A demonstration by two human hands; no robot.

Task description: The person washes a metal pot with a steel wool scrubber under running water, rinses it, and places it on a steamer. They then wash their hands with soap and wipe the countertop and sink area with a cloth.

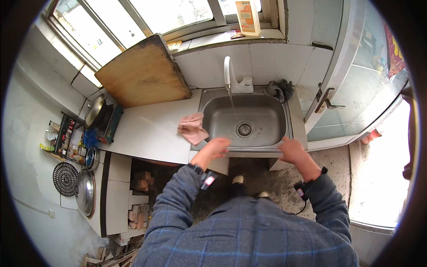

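My left hand [214, 151] hovers by the front left corner of the stainless steel sink [213, 110], blurred, with nothing in it and its fingers loosely bent. A crumpled pink cloth [193, 128] lies just beyond it, over the sink's left rim and the white countertop. Near the front right corner is my right hand [295, 153], also without any object, its fingers partly apart; whether it touches the rim I cannot tell. Water runs from the white faucet [228, 71] into the basin, beside the round drain strainer [245, 129].
A dark rag [280, 90] rests on the back right corner of the sink. A large wooden board [146, 73] leans against the window side. To the left stand a gas stove [112, 124] and a spice rack [65, 133]. A glazed door [343, 100] with a handle is on the right.
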